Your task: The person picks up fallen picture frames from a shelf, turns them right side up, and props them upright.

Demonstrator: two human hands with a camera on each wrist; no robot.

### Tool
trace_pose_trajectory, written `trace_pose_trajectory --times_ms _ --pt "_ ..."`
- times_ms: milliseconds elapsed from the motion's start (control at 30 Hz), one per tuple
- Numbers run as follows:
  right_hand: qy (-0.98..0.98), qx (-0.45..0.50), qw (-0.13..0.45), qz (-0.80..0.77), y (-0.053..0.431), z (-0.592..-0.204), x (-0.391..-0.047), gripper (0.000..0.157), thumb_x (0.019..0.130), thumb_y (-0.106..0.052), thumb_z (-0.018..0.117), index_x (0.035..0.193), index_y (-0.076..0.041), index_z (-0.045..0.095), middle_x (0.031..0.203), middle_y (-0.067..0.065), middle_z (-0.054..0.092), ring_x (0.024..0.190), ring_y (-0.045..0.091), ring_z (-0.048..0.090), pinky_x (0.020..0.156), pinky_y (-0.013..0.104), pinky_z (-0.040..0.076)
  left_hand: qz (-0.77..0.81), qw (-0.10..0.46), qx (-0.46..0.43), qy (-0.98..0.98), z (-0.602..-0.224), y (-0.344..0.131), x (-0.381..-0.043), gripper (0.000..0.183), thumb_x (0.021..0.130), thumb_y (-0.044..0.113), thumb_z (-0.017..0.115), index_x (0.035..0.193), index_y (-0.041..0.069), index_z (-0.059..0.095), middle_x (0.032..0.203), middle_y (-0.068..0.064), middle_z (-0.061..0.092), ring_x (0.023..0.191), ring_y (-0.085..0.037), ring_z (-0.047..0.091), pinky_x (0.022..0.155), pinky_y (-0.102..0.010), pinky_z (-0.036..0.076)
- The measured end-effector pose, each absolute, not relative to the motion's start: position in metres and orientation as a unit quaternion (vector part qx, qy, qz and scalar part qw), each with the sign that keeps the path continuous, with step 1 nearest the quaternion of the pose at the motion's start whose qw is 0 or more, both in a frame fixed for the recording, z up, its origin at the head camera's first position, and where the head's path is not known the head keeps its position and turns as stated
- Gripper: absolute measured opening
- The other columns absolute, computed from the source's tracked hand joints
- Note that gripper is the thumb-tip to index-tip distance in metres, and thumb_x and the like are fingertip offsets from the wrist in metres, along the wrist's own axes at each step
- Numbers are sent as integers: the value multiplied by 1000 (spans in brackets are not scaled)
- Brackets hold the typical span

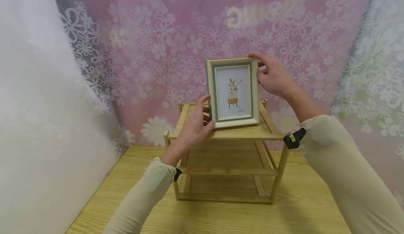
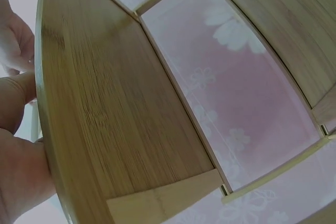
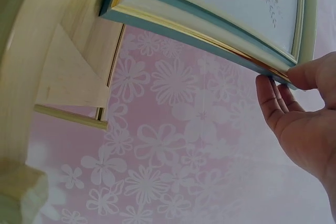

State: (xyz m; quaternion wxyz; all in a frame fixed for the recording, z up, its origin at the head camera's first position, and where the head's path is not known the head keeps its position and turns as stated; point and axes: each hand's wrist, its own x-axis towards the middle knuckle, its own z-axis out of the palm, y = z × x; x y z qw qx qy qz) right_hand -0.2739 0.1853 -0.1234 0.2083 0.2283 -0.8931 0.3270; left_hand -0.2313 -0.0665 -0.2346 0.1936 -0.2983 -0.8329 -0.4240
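A picture frame with a cream and grey-green border stands upright over the front part of a wooden rack's top shelf. Behind its pane is a print of a potted plant with a red flower. My left hand grips the frame's lower left side, thumb near the bottom corner. At the upper right corner my right hand pinches the frame between thumb and fingers, as the right wrist view also shows on the hand. In the left wrist view, the shelf board hides most of the frame.
The slatted rack has lower shelves and stands on a yellow wood-grain surface. Behind it hangs a pink curtain with white flowers. A pale wall or sheet runs along the left side.
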Motion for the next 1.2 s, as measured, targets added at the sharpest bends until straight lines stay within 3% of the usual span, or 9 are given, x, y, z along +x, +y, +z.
trace_pose_trajectory --times_ms 367,633,933,1033,1200 --pt "-884 251 198 342 192 -123 -270 56 95 -1 41 147 -22 34 123 17 45 96 32 58 67 23 50 -441 162 -295 -832 -232 -73 -242 74 88 -4 55 147 15 15 116 -16 56 93 -23 64 80 -30 54" --pt "-884 251 191 344 194 -123 -268 56 96 -4 41 147 -23 33 118 15 45 92 28 58 71 25 52 -425 159 -295 -841 -230 -77 -246 74 89 -3 53 148 16 14 119 -16 56 96 -23 63 82 -30 54" --pt "-880 259 199 346 191 -121 -265 59 99 -10 40 150 -32 23 121 17 45 86 29 58 68 23 50 -422 180 -296 -838 -225 -80 -247 72 90 -1 54 148 16 15 118 -16 57 94 -23 65 80 -31 54" --pt "-882 257 203 340 191 -122 -261 60 99 -13 40 151 -34 18 128 18 43 88 30 59 72 31 51 -412 199 -284 -843 -222 -81 -246 71 89 1 54 148 16 17 120 -16 56 95 -24 64 82 -32 54" --pt "-886 249 194 339 197 -134 -246 60 100 -22 39 151 -36 12 145 17 33 111 38 51 90 55 44 -363 252 -263 -858 -221 -85 -234 69 86 1 54 147 11 23 131 -19 47 109 -29 57 89 -38 50"
